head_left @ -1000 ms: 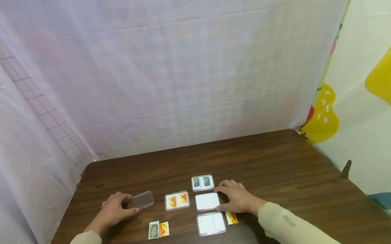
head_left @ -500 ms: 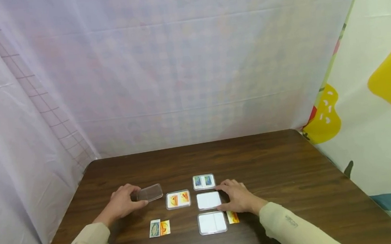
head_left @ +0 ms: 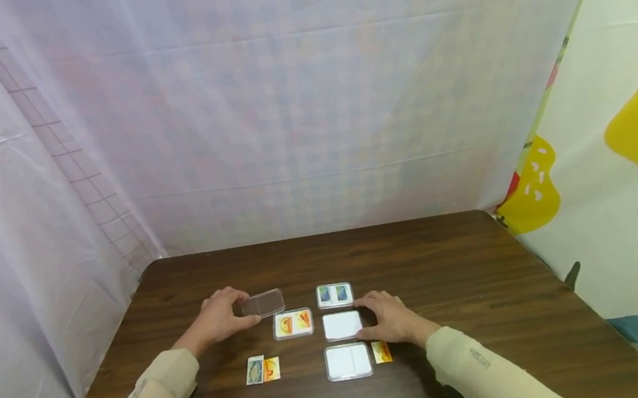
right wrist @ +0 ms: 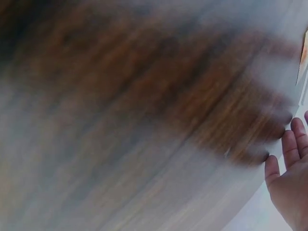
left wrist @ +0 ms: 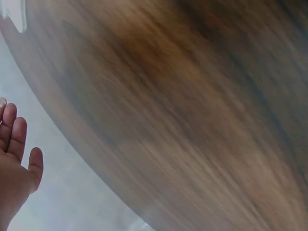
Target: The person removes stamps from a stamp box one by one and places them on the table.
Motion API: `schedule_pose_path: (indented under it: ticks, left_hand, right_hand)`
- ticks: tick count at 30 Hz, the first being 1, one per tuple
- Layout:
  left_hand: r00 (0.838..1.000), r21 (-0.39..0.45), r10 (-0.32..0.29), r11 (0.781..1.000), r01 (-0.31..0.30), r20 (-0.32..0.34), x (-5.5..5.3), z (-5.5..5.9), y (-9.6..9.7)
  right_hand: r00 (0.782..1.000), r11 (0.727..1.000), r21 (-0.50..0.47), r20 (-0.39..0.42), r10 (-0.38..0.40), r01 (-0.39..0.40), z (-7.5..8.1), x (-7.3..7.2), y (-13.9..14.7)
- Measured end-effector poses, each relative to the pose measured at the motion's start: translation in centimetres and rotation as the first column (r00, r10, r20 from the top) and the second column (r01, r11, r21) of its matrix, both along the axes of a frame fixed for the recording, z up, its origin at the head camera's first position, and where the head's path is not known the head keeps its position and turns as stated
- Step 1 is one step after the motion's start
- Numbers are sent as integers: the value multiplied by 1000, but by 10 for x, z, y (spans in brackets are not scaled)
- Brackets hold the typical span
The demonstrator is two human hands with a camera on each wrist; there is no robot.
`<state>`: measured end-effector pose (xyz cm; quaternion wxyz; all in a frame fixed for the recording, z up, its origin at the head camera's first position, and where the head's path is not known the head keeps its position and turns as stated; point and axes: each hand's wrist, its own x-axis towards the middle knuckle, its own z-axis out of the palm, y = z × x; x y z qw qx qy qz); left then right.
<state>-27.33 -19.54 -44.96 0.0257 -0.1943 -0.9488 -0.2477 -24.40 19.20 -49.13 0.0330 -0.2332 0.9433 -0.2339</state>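
Note:
My left hand (head_left: 222, 316) pinches a clear plastic lid (head_left: 266, 303) at its left end, tilted a little above the table. Just below and right of that lid lies a clear case with two orange pictures (head_left: 293, 323). My right hand (head_left: 390, 318) holds the right side of the middle white case (head_left: 343, 326), fingers at its far corner and thumb at its near corner. In the left wrist view only part of the left hand (left wrist: 17, 159) shows at the edge, and the right wrist view catches part of the right hand (right wrist: 291, 178).
A case with two blue-green pictures (head_left: 334, 295) lies behind the middle one, and another white case (head_left: 348, 361) in front. Two small picture cards (head_left: 263, 369) lie at the front left. An orange card (head_left: 381, 352) lies under the right wrist. Curtains surround the brown table (head_left: 448, 257).
My left hand has carried the clear lid rightward and slightly away, up to the case with orange pictures. The right hand has stayed at the middle white case.

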Motion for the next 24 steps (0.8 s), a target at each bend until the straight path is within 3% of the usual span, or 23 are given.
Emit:
schedule_pose_path:
  ticks: [13,24]
  left_hand:
    - [999,17,-35,999,35,13,-1,13,36]
    - [997,8,-79,997,79,15,-1,14,72]
  right_hand:
    - [1000,998,-61,-3,-25,25,10,-5,1]
    - [999,996,-85,-10,-43,42,22,-11,-5]
